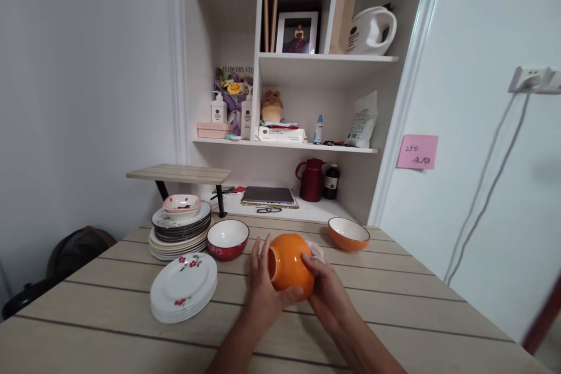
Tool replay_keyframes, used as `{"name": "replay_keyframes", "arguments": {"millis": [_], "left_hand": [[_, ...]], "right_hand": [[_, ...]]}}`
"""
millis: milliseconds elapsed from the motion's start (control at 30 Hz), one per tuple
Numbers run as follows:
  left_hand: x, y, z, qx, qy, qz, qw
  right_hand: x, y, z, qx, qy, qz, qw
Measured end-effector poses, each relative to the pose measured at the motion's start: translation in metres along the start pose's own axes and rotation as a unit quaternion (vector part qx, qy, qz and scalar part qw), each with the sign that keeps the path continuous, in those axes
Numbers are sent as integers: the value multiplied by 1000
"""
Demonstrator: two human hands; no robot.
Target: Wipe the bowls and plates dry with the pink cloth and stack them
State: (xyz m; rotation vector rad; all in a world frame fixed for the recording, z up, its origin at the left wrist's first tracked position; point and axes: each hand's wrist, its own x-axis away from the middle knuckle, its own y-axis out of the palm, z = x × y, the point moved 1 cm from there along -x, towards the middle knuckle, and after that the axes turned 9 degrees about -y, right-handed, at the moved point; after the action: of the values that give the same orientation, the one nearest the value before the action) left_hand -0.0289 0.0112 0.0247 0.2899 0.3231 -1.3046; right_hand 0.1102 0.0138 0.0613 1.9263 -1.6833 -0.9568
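The orange bowl point(293, 263) is tilted between left grip point(268, 292) and right grip point(328, 286) — both clamped on it.

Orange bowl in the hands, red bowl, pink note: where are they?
Orange bowl point(291, 264): head view, on its outer side.
Red bowl point(228, 235): head view, on its white inside.
Pink note point(418, 152): head view, on its middle.

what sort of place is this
Probably a room in a home, perhaps a dining area. The signs are a pale wood-look table, a stack of round white plates with red flowers, and white built-in shelves holding a white-framed picture.
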Motion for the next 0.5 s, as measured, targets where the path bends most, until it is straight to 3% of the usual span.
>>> {"name": "replay_keyframes", "arguments": {"millis": [100, 200, 333, 400, 500], "left_hand": [[0, 0, 0, -6, 12, -38, 999], [1, 1, 6, 121, -52, -107, 985], [4, -2, 14, 242, -159, -94, 953], [5, -6, 14, 300, -241, -122, 915], [5, -11, 10, 356, -373, -178, 838]], "right_hand": [[5, 4, 0, 10, 9, -21, 1000], [14, 14, 2, 46, -4, -50, 998], [26, 24, 9, 140, -38, -143, 979], [28, 24, 10, 235, -74, -212, 946], [27, 21, 9, 406, -140, -299, 852]]}}
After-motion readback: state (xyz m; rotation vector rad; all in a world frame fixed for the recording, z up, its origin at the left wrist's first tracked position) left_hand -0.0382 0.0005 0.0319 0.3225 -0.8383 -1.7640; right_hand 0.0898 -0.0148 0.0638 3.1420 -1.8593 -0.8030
